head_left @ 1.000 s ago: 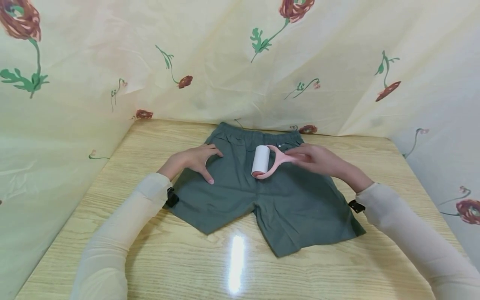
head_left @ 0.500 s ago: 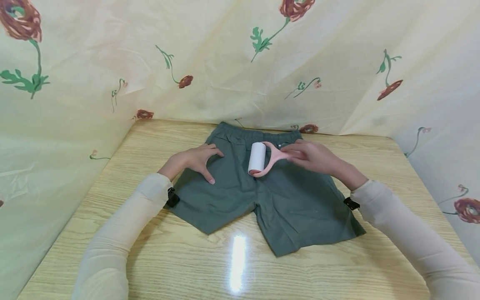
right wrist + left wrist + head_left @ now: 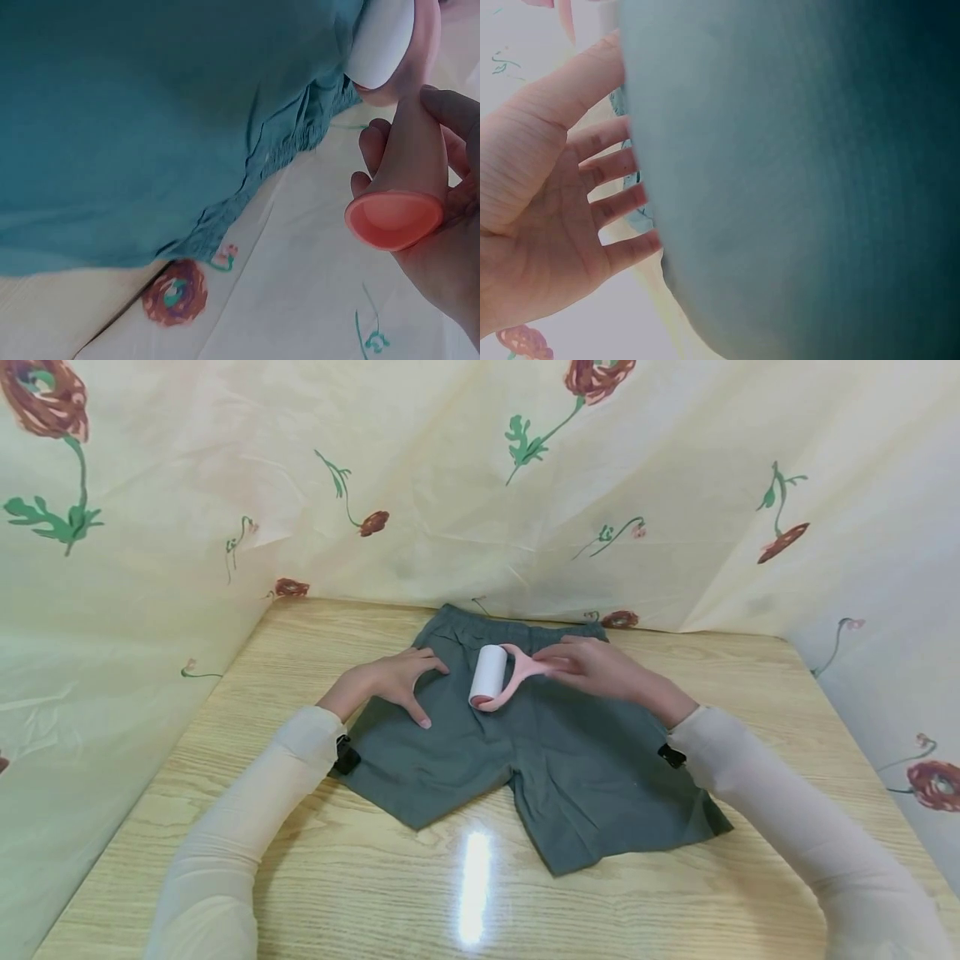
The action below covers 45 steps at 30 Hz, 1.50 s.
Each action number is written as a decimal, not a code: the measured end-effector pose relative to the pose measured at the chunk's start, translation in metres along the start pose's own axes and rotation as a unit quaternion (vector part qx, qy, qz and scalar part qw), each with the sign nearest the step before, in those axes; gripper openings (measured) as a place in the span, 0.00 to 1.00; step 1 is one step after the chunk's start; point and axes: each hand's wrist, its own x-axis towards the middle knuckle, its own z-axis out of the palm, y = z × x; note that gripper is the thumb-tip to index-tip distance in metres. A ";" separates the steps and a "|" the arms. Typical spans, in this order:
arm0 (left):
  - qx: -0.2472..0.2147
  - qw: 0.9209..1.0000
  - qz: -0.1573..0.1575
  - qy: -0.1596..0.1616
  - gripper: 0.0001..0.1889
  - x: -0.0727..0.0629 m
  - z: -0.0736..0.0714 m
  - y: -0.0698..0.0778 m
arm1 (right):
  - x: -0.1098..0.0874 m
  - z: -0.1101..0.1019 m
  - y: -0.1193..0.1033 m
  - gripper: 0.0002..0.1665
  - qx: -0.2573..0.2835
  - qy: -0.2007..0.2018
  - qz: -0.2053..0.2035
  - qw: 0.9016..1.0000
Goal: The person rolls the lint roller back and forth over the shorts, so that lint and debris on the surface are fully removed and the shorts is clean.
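Dark green shorts point(image 3: 585, 777) lie spread on the table, elastic waistband toward the back. My right hand point(image 3: 600, 668) grips the pink handle of a lint roller point(image 3: 487, 677), whose white roll rests over the upper middle of the shorts. In the right wrist view, fingers and thumb wrap round the handle point(image 3: 412, 150), its flared hollow end facing the camera. My left hand point(image 3: 390, 681) rests on the left leg of the shorts, thumb and fingers spread apart. The left wrist view shows that palm point(image 3: 555, 217) with its straight fingertips at the green cloth.
The wooden table point(image 3: 360, 877) carries a bright light reflection near the front. Flower-printed curtains point(image 3: 450, 485) stand behind it and along both sides, close to the table's edges. A small black wrist device point(image 3: 672, 756) sits at the right sleeve cuff.
My right hand has moved the lint roller leftward across the shorts, toward my left hand. The left hand and the shorts have stayed in place.
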 end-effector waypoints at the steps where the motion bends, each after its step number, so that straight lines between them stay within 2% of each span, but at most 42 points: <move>1: 0.000 1.000 0.001 0.000 0.50 0.000 0.000 0.000 | 0.003 0.001 -0.001 0.23 0.001 -0.005 -0.001 1.000; 8: -0.005 1.000 0.005 -0.001 0.50 0.000 0.000 0.001 | 0.016 0.007 -0.005 0.25 -0.004 -0.026 -0.008 1.000; 14: -0.003 1.000 0.004 0.000 0.50 0.001 0.001 -0.001 | 0.012 0.009 -0.002 0.28 0.000 -0.057 0.011 0.998; 18: -0.005 1.000 0.002 0.001 0.50 0.000 0.000 -0.001 | 0.006 0.012 0.005 0.31 0.003 -0.071 0.016 0.997; 28: -0.005 1.000 0.004 0.003 0.49 0.000 0.000 -0.001 | -0.015 0.010 0.019 0.32 0.028 -0.069 0.014 0.997; 36: -0.008 1.000 -0.003 -0.001 0.50 -0.001 -0.002 0.002 | -0.035 0.007 0.026 0.32 0.007 -0.063 0.028 0.998; 45: -0.012 1.000 -0.002 -0.004 0.50 -0.001 -0.001 0.000 | -0.057 0.003 0.035 0.32 0.007 -0.060 0.033 0.998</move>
